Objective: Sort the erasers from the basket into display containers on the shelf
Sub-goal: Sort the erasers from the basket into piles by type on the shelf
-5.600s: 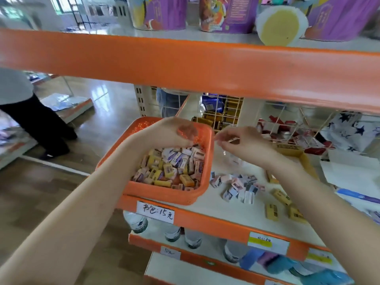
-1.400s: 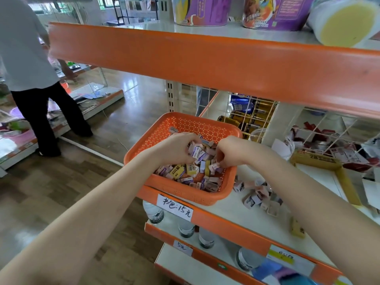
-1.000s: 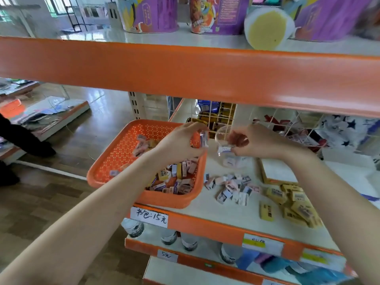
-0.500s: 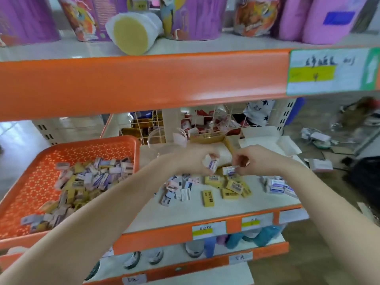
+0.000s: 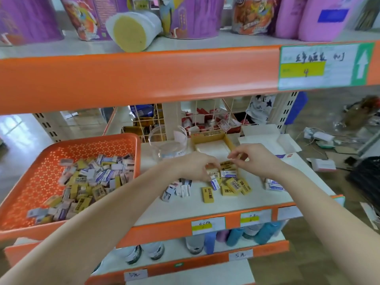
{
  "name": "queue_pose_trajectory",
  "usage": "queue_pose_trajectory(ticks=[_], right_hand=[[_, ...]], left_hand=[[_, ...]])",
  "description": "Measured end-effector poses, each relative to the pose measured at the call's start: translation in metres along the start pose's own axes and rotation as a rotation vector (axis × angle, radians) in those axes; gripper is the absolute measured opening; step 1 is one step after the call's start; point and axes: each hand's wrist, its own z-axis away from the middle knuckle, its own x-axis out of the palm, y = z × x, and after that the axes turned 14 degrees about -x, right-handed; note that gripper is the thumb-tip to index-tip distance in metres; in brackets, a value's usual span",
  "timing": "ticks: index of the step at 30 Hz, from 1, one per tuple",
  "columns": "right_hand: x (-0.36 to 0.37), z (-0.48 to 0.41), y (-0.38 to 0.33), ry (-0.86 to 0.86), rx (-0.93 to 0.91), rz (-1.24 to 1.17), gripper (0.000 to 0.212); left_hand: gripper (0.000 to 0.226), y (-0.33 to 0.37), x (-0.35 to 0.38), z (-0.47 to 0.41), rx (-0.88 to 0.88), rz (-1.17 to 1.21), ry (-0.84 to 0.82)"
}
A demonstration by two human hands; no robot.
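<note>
A person's two hands work over loose erasers on a shop shelf [image 5: 185, 208]. An orange basket [image 5: 127, 140] sits at the left, its erasers [image 5: 92, 182] heaped toward its right and near side. Behind the hands stand a clear jar [image 5: 167, 145], an open yellow box [image 5: 213, 138] and a white box [image 5: 267, 138]. The orange lip of the upper shelf [image 5: 144, 77] spans the top of the view, under purple tubs [image 5: 191, 15].

The left hand [image 5: 195, 167] curls its fingers down onto a yellow pile [image 5: 234, 185], tips touching erasers; a pinch cannot be made out. The right hand [image 5: 255, 159] hovers above the same pile, thumb and forefinger nearly meeting, contents unclear.

One yellow eraser [image 5: 208, 194] lies flat just left of the pile, long axis toward the shelf's back. White ones [image 5: 176, 188] lie scattered under the left wrist.
</note>
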Motion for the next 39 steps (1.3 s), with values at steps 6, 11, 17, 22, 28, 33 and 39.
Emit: queue_pose_trajectory(ticks=[6, 11, 17, 22, 28, 33, 39], right_hand=[[0.007, -0.027, -0.039, 0.066, -0.176, -0.030, 0.019], [0.027, -0.063, -0.079, 0.031, -0.316, -0.026, 0.017], [0.056, -0.100, -0.132, 0.013, -0.472, -0.084, 0.018], [0.070, -0.116, -0.159, -0.037, -0.576, -0.092, 0.017], [0.054, -0.101, -0.146, 0.006, -0.539, -0.071, 0.018], [0.020, -0.066, -0.082, -0.045, -0.283, -0.022, 0.014], [0.006, -0.017, -0.019, -0.195, -0.047, 0.126, 0.018]], left_hand=[[0.044, -0.029, -0.018, 0.037, -0.063, 0.134, 0.296], [0.039, -0.072, -0.035, 0.086, -0.172, 0.327, 0.636], [0.040, -0.130, -0.020, 0.144, -0.365, 0.301, 0.780], [0.035, -0.146, -0.005, 0.174, -0.446, 0.358, 0.783], [0.032, -0.118, -0.019, 0.151, -0.331, 0.306, 0.789], [0.031, -0.070, -0.027, 0.094, -0.109, 0.199, 0.660], [0.037, -0.004, -0.008, 0.026, 0.025, -0.175, 0.229]])
